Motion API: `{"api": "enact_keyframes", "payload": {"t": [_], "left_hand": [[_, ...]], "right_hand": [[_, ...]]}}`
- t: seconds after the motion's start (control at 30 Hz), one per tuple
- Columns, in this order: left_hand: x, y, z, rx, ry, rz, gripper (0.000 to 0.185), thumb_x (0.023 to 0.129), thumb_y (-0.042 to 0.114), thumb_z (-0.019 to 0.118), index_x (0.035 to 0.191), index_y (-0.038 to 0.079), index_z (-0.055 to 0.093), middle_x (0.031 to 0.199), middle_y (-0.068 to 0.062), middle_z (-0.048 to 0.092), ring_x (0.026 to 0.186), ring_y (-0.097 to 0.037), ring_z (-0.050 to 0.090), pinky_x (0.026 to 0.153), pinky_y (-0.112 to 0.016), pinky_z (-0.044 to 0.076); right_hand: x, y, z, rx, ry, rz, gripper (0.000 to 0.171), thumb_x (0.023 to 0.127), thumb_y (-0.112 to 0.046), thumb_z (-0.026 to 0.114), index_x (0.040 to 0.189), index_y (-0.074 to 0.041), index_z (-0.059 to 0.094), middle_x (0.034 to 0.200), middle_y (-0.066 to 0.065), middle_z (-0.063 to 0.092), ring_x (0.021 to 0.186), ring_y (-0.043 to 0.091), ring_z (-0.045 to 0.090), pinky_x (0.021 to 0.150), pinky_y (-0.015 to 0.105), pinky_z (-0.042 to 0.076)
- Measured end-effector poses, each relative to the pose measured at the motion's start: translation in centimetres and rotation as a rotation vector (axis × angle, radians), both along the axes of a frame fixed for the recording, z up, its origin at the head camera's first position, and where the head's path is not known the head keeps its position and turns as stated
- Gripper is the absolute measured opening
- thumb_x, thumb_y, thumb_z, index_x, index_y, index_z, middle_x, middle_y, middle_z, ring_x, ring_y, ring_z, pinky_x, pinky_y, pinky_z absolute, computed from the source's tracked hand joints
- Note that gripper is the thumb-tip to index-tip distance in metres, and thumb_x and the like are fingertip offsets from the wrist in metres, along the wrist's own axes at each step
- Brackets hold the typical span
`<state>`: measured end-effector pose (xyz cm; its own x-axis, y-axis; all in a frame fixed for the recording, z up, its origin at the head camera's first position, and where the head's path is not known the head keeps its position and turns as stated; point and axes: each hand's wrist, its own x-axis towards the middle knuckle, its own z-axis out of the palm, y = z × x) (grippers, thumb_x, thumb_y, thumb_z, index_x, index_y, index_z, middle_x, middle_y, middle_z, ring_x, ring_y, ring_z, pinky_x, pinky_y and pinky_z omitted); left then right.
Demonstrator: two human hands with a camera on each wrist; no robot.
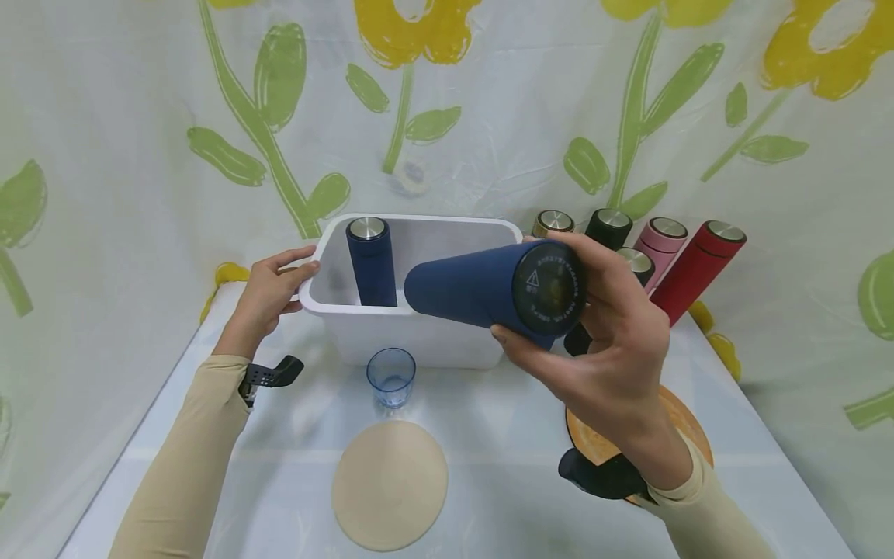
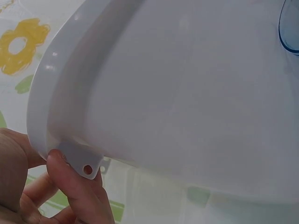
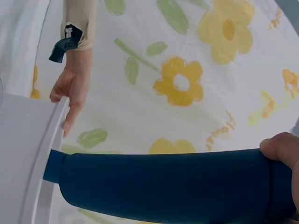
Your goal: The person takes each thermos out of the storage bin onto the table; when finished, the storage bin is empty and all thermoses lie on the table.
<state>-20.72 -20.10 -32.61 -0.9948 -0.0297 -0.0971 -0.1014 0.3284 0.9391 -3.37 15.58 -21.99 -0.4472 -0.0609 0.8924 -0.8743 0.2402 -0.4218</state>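
Note:
My right hand (image 1: 618,341) grips a dark blue thermos flask (image 1: 461,283) near its black base. It holds the flask tilted in front of and above the right part of a white plastic bin (image 1: 419,338), with the labelled base facing the head camera. In the right wrist view this flask (image 3: 168,184) spans the lower half. A second blue flask (image 1: 370,268) with a steel-topped lid stands inside the bin at the left. My left hand (image 1: 268,289) holds the bin's left end; in the left wrist view its thumb (image 2: 70,177) lies by the holed tab under the rim.
Several flasks stand right of the bin, including a pink flask (image 1: 660,244) and a leaning red flask (image 1: 698,268). A blue glass (image 1: 391,376) is before the bin, with a beige round mat (image 1: 389,485) nearer. An orange-brown round object (image 1: 680,411) lies partly under my right wrist.

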Motion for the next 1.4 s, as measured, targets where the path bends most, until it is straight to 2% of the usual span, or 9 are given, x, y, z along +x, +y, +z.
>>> {"api": "enact_keyframes", "payload": {"t": [0.1, 0.33, 0.53, 0.73, 0.97, 1.13, 1.23, 1.33, 1.4], "left_hand": [[-0.1, 0.0, 0.0, 0.001, -0.002, 0.001, 0.060, 0.100, 0.041, 0.060, 0.153, 0.019, 0.044, 0.145, -0.017, 0.052, 0.102, -0.027, 0.057, 0.069, -0.025, 0.054], [0.0, 0.1, 0.1, 0.000, -0.005, 0.004, 0.059, 0.100, 0.040, 0.060, 0.153, 0.019, 0.044, 0.147, -0.016, 0.050, 0.103, -0.027, 0.056, 0.069, -0.025, 0.054], [0.0, 0.3, 0.0, -0.002, -0.005, 0.003, 0.059, 0.101, 0.039, 0.060, 0.153, 0.018, 0.044, 0.146, -0.017, 0.050, 0.104, -0.027, 0.056, 0.069, -0.025, 0.054], [-0.2, 0.4, -0.3, -0.001, 0.000, 0.001, 0.058, 0.100, 0.039, 0.061, 0.152, 0.019, 0.045, 0.145, -0.017, 0.051, 0.103, -0.026, 0.058, 0.070, -0.026, 0.055], [-0.2, 0.1, -0.4, -0.006, 0.016, 0.019, 0.057, 0.100, 0.039, 0.061, 0.152, 0.020, 0.045, 0.145, -0.017, 0.051, 0.099, -0.025, 0.058, 0.067, -0.025, 0.055], [-0.3, 0.1, -0.4, 0.014, 0.019, 0.017, 0.057, 0.100, 0.037, 0.061, 0.152, 0.020, 0.046, 0.143, -0.018, 0.052, 0.095, -0.020, 0.061, 0.067, -0.025, 0.055], [-0.4, 0.1, -0.5, 0.022, 0.023, 0.009, 0.056, 0.100, 0.036, 0.061, 0.152, 0.018, 0.046, 0.142, -0.019, 0.053, 0.094, -0.019, 0.061, 0.067, -0.025, 0.056], [-0.4, 0.1, -0.5, 0.018, 0.021, 0.013, 0.056, 0.100, 0.037, 0.061, 0.152, 0.019, 0.046, 0.142, -0.019, 0.053, 0.093, -0.018, 0.061, 0.067, -0.025, 0.056], [-0.4, 0.1, -0.5, 0.016, 0.017, 0.016, 0.056, 0.100, 0.037, 0.061, 0.151, 0.019, 0.047, 0.142, -0.019, 0.053, 0.092, -0.018, 0.062, 0.067, -0.025, 0.056]], "right_hand": [[0.5, 0.7, -0.2, -0.032, 0.006, 0.017, 0.069, 0.066, -0.001, 0.086, 0.124, 0.019, 0.054, 0.116, 0.029, 0.065, 0.105, 0.037, 0.064, 0.093, 0.039, 0.052], [1.2, 2.3, -1.2, -0.074, 0.011, 0.030, 0.072, 0.070, -0.008, 0.090, 0.122, 0.024, 0.052, 0.114, 0.034, 0.063, 0.106, 0.036, 0.064, 0.094, 0.035, 0.051], [1.5, 3.5, -2.1, -0.152, 0.019, 0.077, 0.071, 0.064, 0.005, 0.089, 0.120, 0.026, 0.051, 0.113, 0.038, 0.061, 0.106, 0.038, 0.065, 0.093, 0.035, 0.052], [2.7, 5.4, -2.9, -0.221, 0.021, 0.100, 0.073, 0.056, 0.015, 0.088, 0.119, 0.027, 0.052, 0.109, 0.042, 0.060, 0.104, 0.040, 0.065, 0.094, 0.035, 0.052], [3.9, 7.2, -3.5, -0.206, 0.001, 0.039, 0.078, 0.056, 0.011, 0.091, 0.121, 0.027, 0.051, 0.112, 0.042, 0.060, 0.104, 0.037, 0.066, 0.094, 0.033, 0.051], [4.5, 8.4, -4.0, -0.241, -0.003, 0.042, 0.080, 0.051, 0.016, 0.090, 0.119, 0.029, 0.049, 0.111, 0.043, 0.059, 0.103, 0.039, 0.066, 0.093, 0.033, 0.051], [4.9, 9.1, -4.2, -0.230, -0.038, 0.027, 0.082, 0.051, 0.018, 0.090, 0.120, 0.030, 0.048, 0.113, 0.043, 0.059, 0.105, 0.038, 0.066, 0.094, 0.032, 0.051], [5.4, 9.8, -4.3, -0.155, -0.079, -0.071, 0.083, 0.055, 0.012, 0.093, 0.123, 0.028, 0.048, 0.114, 0.040, 0.060, 0.104, 0.031, 0.067, 0.094, 0.029, 0.050], [5.6, 10.2, -4.4, -0.135, -0.097, -0.105, 0.084, 0.055, 0.011, 0.093, 0.123, 0.028, 0.048, 0.114, 0.039, 0.060, 0.102, 0.028, 0.068, 0.092, 0.027, 0.051]]}}
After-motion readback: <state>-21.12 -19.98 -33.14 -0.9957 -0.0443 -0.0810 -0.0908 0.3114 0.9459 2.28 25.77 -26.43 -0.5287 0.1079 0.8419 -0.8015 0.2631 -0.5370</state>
